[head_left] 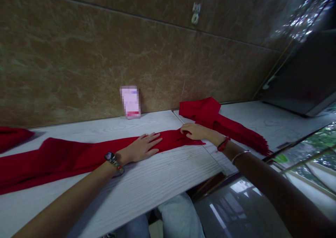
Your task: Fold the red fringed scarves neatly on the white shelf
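Note:
A long red cloth (78,156) stretches across the white wood-grain table (168,175), with a fold standing up in its left part. My left hand (140,148) lies flat on it with fingers spread, pressing near its right end. At that end my right hand (194,131) has its fingers curled and pinched on the gathered cloth, just left of its ragged edge. Another red cloth piece (225,124), folded over and with a fringed end, lies behind and to the right of my right hand. Part of its near side is hidden by my right wrist.
A small pink-and-white packet (130,103), blurred out, leans on the brown marbled wall (78,66). More red cloth (13,138) lies at the far left. A dark panel-like object (301,73) stands at the back right. The table's front edge runs above my knees.

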